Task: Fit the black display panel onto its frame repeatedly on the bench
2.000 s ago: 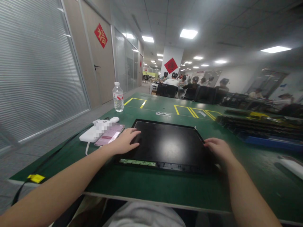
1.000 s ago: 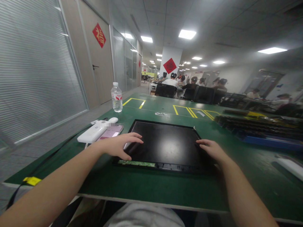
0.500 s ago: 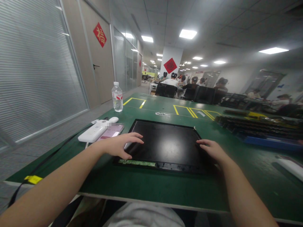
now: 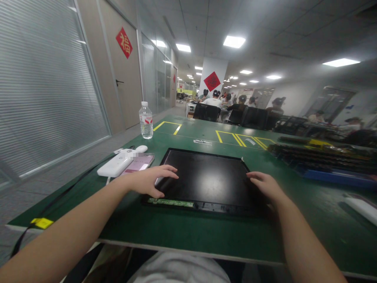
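Observation:
A flat black display panel [image 4: 206, 179] lies on the green table [image 4: 191, 232], with a thin green circuit strip [image 4: 171, 202] along its near edge. My left hand [image 4: 147, 181] rests on the panel's left edge, fingers arched over it and thumb at the near corner. My right hand [image 4: 265, 186] lies on the panel's right edge with fingers extended. Neither hand lifts the panel.
A white power bank [image 4: 114, 166] and a pink phone [image 4: 138, 164] lie left of the panel, a water bottle [image 4: 146, 120] farther back. Dark stacked trays [image 4: 321, 157] sit at the right, a white object [image 4: 362, 206] near the right edge. Seated people fill the background.
My left hand lifted from lying flat to arched over the left edge. My right hand slid slightly along the right edge. The panel has stayed put.

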Available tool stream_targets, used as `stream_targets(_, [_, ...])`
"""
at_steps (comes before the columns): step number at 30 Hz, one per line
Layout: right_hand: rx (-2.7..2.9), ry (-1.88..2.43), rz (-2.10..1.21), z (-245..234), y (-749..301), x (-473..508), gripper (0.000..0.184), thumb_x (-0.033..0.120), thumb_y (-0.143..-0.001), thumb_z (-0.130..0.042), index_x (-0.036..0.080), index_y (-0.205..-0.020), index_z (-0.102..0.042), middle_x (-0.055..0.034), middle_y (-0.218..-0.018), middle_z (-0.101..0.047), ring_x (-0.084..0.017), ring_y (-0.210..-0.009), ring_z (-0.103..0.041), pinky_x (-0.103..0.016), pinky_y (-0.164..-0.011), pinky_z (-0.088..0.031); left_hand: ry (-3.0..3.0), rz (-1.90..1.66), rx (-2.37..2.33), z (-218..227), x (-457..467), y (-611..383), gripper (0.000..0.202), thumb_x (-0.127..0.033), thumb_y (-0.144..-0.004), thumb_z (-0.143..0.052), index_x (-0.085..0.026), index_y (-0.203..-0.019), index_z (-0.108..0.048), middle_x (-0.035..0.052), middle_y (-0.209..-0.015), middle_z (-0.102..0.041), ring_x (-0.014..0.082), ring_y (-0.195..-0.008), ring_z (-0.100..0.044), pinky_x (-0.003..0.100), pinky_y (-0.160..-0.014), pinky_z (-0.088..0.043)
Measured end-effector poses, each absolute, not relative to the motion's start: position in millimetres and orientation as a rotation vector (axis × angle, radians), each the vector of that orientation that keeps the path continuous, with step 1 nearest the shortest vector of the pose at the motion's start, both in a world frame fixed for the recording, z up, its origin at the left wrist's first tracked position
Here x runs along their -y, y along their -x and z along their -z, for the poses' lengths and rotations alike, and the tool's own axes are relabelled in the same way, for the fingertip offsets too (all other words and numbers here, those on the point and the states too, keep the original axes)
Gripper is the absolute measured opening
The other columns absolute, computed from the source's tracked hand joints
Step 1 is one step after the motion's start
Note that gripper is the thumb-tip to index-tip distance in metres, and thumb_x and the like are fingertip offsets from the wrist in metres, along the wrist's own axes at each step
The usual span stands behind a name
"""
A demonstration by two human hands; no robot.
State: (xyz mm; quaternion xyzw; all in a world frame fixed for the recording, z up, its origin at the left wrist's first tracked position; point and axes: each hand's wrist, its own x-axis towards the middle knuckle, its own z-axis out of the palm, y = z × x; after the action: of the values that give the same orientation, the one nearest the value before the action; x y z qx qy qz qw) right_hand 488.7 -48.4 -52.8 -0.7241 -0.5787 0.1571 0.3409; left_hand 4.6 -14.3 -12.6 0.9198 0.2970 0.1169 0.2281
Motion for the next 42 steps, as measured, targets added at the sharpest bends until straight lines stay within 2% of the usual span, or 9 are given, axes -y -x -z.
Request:
stream_targets(2, [1.46, 1.926, -0.36, 52.5, -491.5, 48.0, 0.025, 0.025, -0.072, -0.062, 0.024, -0.093, -0.077, -0.0039, -0.097, -0.076, -0.022, -0.094, -0.068, -0.032, -0.089, -0.048, -2.526, -0.338, -0.873, 13.0, 13.0, -5.0, 0.061, -0.039, -0.072, -0.075, -0.029, -0.13, -0.061, 0.007, -0.149, -0.048, 0.0301, -0.134, -0.048, 0.04, -0.111, -0.038])
stream_targets(5, [1.38, 2.066, -0.322, 54.5, -498.0, 46.6, 0.024, 0.024, -0.069, -0.064, 0.024, -0.089, -0.078, -0.0047, -0.09, -0.075, -0.023, -0.085, -0.068, -0.032, -0.078, -0.05, -2.529, -0.391, -0.992, 16.2, 7.1, -6.0, 0.052, -0.048, -0.083, -0.064, -0.025, -0.129, -0.062, 0.0096, -0.145, -0.052, 0.0292, -0.131, -0.052, 0.039, -0.11, -0.039])
stream_targets(9, [1.372, 2.152, -0.409, 61.5, -505.8, 43.5, 0.028, 0.017, -0.066, -0.064, 0.021, -0.09, -0.078, -0.005, -0.08, -0.073, -0.022, -0.072, -0.066, -0.031, -0.068, -0.048, -2.583, -0.448, -1.224, 25.1, -4.6, -6.4, 0.049, -0.046, -0.089, -0.05, -0.017, -0.126, -0.064, 0.016, -0.14, -0.055, 0.0315, -0.127, -0.054, 0.043, -0.109, -0.039])
stream_targets(15, [1.316, 2.073, -0.519, 71.0, -509.6, 41.6, 0.039, 0.009, -0.06, -0.062, 0.022, -0.093, -0.078, -0.0065, -0.086, -0.074, -0.024, -0.079, -0.068, -0.031, -0.069, -0.051, -2.583, -0.435, -1.442, 35.4, -13.3, -6.7, 0.047, -0.036, -0.086, -0.047, -0.015, -0.123, -0.067, 0.0185, -0.135, -0.059, 0.0349, -0.124, -0.055, 0.047, -0.109, -0.04])
stream_targets(24, [1.259, 1.969, -0.683, 76.8, -512.8, 40.3, 0.046, 0.004, -0.06, -0.056, 0.018, -0.099, -0.076, -0.0097, -0.097, -0.075, -0.023, -0.086, -0.07, -0.027, -0.068, -0.052, -2.623, -0.389, -1.464, 43.6, -16.5, -11.5, 0.045, -0.021, -0.086, -0.042, -0.01, -0.121, -0.068, 0.0195, -0.136, -0.06, 0.0328, -0.124, -0.057, 0.045, -0.109, -0.042])
stream_targets(29, [1.23, 1.956, -0.743, 81.7, -518.4, 36.4, 0.05, 0.002, -0.06, -0.056, 0.017, -0.104, -0.075, -0.0094, -0.095, -0.075, -0.021, -0.083, -0.07, -0.026, -0.071, -0.052, -2.678, -0.334, -1.466, 40.7, -12.2, -15.6, 0.048, -0.011, -0.085, -0.039, -0.007, -0.123, -0.067, 0.0189, -0.132, -0.063, 0.0294, -0.123, -0.058, 0.041, -0.108, -0.042])
stream_targets(37, [1.194, 1.975, -0.788, 78.2, -516.9, 37.5, 0.051, 0.004, -0.061, -0.058, 0.017, -0.107, -0.075, -0.0098, -0.092, -0.075, -0.021, -0.079, -0.07, -0.028, -0.07, -0.052, -2.654, -0.357, -1.494, 41.9, -11.4, -17.0, 0.049, -0.011, -0.086, -0.04, -0.007, -0.128, -0.065, 0.0189, -0.134, -0.062, 0.03, -0.125, -0.056, 0.042, -0.108, -0.042])
stream_targets(42, [1.112, 1.952, -0.873, 77.5, -516.8, 37.4, 0.057, 0.001, -0.061, -0.053, 0.014, -0.113, -0.072, -0.0108, -0.1, -0.075, -0.02, -0.077, -0.07, -0.028, -0.069, -0.052, -2.631, -0.353, -1.492, 42.2, -12.1, -16.3, 0.049, -0.013, -0.086, -0.04, -0.008, -0.127, -0.066, 0.019, -0.133, -0.062, 0.0302, -0.125, -0.056, 0.042, -0.109, -0.041])
